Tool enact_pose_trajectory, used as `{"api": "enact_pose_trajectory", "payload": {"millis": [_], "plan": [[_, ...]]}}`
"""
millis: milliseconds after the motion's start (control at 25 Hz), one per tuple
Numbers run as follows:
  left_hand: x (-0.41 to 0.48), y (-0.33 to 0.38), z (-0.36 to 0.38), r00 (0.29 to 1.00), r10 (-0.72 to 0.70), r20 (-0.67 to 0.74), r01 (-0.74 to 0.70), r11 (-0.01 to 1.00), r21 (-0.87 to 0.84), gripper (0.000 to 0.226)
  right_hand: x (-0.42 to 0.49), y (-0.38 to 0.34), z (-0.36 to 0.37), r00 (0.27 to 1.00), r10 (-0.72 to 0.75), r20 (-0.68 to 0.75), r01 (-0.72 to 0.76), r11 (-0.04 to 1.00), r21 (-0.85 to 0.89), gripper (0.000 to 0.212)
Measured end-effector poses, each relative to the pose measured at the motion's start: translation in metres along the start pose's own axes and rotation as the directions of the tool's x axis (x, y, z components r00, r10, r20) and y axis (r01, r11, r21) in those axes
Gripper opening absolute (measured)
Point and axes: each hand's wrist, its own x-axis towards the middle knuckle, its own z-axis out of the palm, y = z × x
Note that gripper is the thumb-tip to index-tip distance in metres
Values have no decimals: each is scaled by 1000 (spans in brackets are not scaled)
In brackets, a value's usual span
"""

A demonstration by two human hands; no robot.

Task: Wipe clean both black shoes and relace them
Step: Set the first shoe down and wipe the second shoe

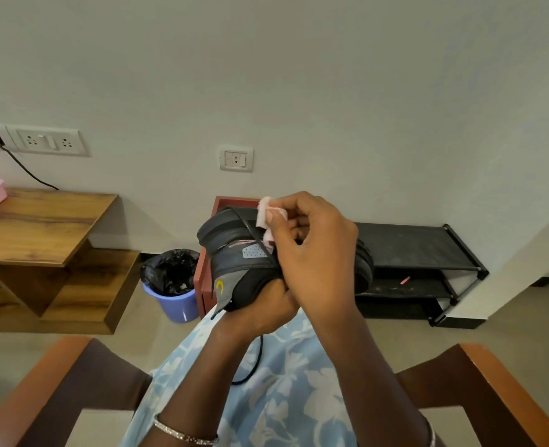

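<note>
Seated person cleaning one shoe, seen from beside the chair. The black low-cut sports shoe with grey tongue and yellow emblem (234,250) is raised in front of the chest, clear of the lap, and lies on its side with the upper towards the person and the ribbed sole away at three o'clock. This exposes the side panel for wiping.

The left hand (260,306) supports the shoe from six o'clock. Its fingers curl round the lower edge, a grip that steadies the shoe against rubbing pressure. The right hand (315,250) comes in from three o'clock and pinches a small folded pale pink cloth (271,214) between thumb and fingertips, holding it against the upper near the collar.

A thin black lace (255,359) crosses the upper and trails loose over the blue floral garment at six o'clock. Relacing therefore appears still to come.

The second shoe is not in sight.

Behind the shoe:
- nine o'clock: a wooden tabletop (41,221)
- seven o'clock: a blue plastic bin with black liner (173,285)
- three o'clock: a black metal shoe rack (412,246)
</note>
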Motion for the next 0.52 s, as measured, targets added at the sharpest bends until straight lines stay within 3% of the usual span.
{"api": "enact_pose_trajectory", "payload": {"millis": [40, 80, 160, 240, 360, 440, 520], "plan": [[0, -1, 1, 999, -25, 25, 25, 1000, 20, 20, -3, -5, 2, 999, -52, -2, 52, 999, 14, 6], [-2, -4, 1, 1000, -16, 13, 16, 999, 35, 33, -6, -6, 3, 996, -91, 7, 91, 996, 14, 7], [-1, -5, -1, 996, 62, -68, -62, 998, -2, 34, -5, 4, -2, 996, -87, 36, 88, 996, -28, 9], [-2, -5, -4, 979, 84, -187, -86, 996, -7, 33, -1, 20, -11, 999, 20, 35, -15, 989, -145, 10], [-3, -1, -5, 978, 84, -189, -86, 996, -2, 36, 1, 25, -16, 987, 159, -1, -152, 941, -302, 13], [-1, -4, 0, 979, 98, -177, -100, 995, 0, 30, -4, 12, -10, 996, 94, 2, -87, 935, -343, 13], [-1, -7, 5, 981, 139, -136, -132, 989, 66, 30, -11, -1, -6, 1000, -4, 12, 6, 971, -240, 11]]}}
